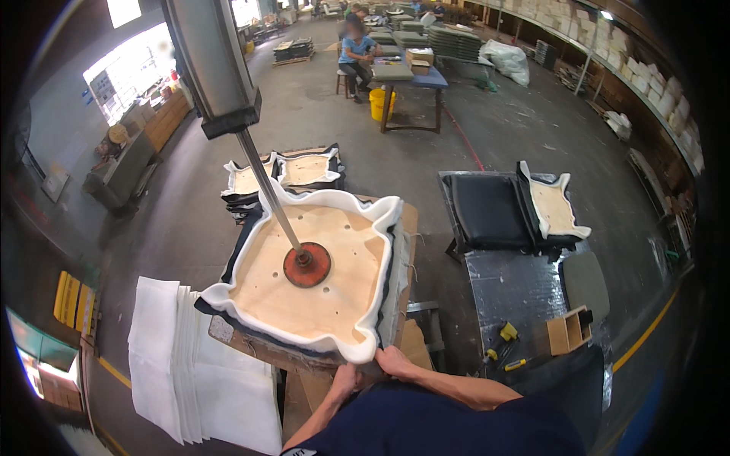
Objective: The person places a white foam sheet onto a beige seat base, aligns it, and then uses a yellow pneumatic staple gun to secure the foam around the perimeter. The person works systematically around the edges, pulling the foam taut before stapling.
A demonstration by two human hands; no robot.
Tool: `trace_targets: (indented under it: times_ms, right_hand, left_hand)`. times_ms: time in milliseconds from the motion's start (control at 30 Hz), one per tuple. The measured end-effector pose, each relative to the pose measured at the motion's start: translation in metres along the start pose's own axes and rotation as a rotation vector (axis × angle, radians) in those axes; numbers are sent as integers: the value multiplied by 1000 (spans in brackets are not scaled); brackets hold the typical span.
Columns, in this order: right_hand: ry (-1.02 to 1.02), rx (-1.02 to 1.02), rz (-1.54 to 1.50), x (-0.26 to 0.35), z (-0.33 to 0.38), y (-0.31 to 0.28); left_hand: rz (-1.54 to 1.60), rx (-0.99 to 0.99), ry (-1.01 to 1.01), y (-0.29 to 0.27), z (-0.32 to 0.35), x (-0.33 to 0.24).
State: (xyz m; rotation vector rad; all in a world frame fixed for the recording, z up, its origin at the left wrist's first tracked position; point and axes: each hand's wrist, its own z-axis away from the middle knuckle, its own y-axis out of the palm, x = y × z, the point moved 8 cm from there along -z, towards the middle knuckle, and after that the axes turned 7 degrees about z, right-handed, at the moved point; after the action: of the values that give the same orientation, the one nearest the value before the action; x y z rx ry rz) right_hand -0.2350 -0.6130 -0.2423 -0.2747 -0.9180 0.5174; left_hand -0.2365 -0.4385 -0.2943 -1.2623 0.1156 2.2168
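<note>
Free room over the wooden panel (350,254), save for the steel rod (268,188) and red disc (308,277) mid-panel.

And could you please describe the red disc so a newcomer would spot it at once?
Find the big metal column, upper left, then follow its rod down to the wooden board. The red disc sits at the rod's end, its round face unlike the pale wood around it.

Operator's own body, viewed from above: dark navy-blue top (449,425), apparently plain, its surface smooth and broadly rounded; left forearm (322,410) and right forearm (460,390), both bare; left hand (349,378) and right hand (393,363), likewise bare; small white patch (298,452) with dark marks, cropped by the lower edge, beside the left forearm
</note>
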Motion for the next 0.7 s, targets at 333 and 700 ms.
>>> trace_targets:
  times_ms: [333,700]
  right_hand:
    - [289,438,-182,12,-27,-24]
    - [211,531,97,41,-42,-38]
  left_hand:
    - [674,153,-295,39,-8,88]
    - [132,-151,-19,6,-8,-1]
